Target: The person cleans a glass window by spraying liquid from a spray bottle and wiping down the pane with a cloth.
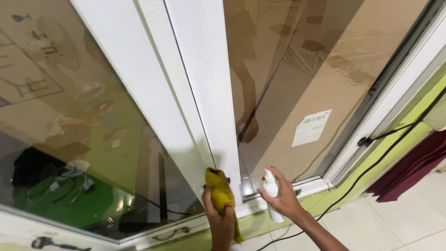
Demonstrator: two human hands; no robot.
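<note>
Holding a soft yellow cloth point(221, 195) bunched in the left hand point(220, 223) against the white door frame point(204, 88).
Right hand point(284, 200) wraps the light, stiff white spray bottle point(272, 193) around its middle, likely slippery if wet.

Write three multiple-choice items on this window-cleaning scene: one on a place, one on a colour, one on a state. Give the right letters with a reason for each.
1. Where is the white spray bottle?
A. In the right hand
B. On the floor
C. On the window sill

2. What colour is the cloth in the left hand?
A. Blue
B. Yellow
C. White

3. How is the cloth held?
A. Lying loose on the tiles
B. Draped over the cable
C. Bunched in the fingers against the white frame

Answers: 1 A, the right hand wraps the bottle near the glass pane. 2 B, the cloth is mustard yellow. 3 C, the left hand grips it crumpled at the frame's lower part.
</note>
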